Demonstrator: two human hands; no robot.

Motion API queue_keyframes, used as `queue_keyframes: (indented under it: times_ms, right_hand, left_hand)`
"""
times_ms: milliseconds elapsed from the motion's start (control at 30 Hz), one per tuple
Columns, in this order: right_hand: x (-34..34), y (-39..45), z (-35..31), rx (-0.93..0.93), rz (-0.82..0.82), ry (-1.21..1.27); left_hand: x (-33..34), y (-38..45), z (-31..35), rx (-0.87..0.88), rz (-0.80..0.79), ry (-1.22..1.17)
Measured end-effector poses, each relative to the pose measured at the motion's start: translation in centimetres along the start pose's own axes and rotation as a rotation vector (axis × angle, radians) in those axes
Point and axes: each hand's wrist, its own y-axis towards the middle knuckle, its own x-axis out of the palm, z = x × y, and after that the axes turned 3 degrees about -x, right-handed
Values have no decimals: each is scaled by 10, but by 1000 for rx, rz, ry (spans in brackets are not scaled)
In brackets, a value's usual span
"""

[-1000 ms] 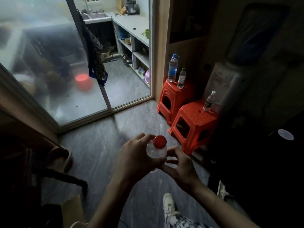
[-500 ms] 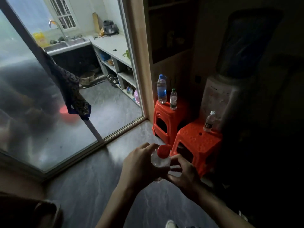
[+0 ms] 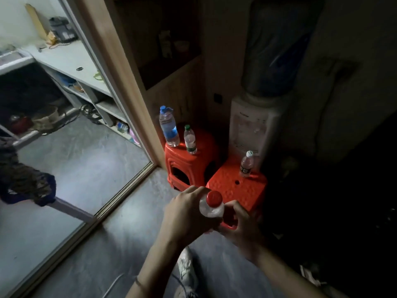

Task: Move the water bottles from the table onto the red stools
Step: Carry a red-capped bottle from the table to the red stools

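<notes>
A clear water bottle with a red cap (image 3: pixel 211 205) stands upright between both my hands, just in front of the near red stool (image 3: pixel 236 190). My left hand (image 3: pixel 187 216) wraps its left side and my right hand (image 3: pixel 238 224) holds its right side. On the near stool's far corner stands a small white-capped bottle (image 3: pixel 246 164). The far red stool (image 3: pixel 191 160) carries a tall blue-capped bottle (image 3: pixel 168 126) and a green-capped bottle (image 3: pixel 190 139).
A water dispenser (image 3: pixel 251 130) with a large jug stands right behind the near stool. A sliding glass door and its floor track (image 3: pixel 129 190) run on the left, with kitchen shelves beyond. My shoe (image 3: pixel 187 269) shows below. The right side is dark.
I have walked closer to the stools; they now sit larger and just beyond my hands. Both hands still hold the red-capped bottle, carried forward toward the near stool.
</notes>
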Motion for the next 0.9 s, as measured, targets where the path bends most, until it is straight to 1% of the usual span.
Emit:
queue_keyframes:
  times_ms: [167, 300, 367, 500, 600, 733, 900]
  right_hand:
    - [-3, 71, 21, 131, 103, -30]
    - [8, 134, 39, 197, 175, -53]
    - [15, 161, 48, 241, 218, -107]
    - [23, 212, 76, 320, 267, -122]
    - [28, 234, 97, 381, 319, -151]
    - [34, 256, 131, 418, 306, -218]
    - [39, 283, 185, 488, 309, -222]
  left_hand:
    - [8, 91, -18, 102, -82, -67]
    - [12, 167, -43, 172, -160, -39]
    - [16, 200, -55, 189, -211, -25]
    - [34, 264, -78, 201, -312, -32]
    - [53, 294, -91, 180, -369, -59]
    - [90, 324, -111, 165, -440, -97]
    - [150, 357, -134, 155, -490, -103]
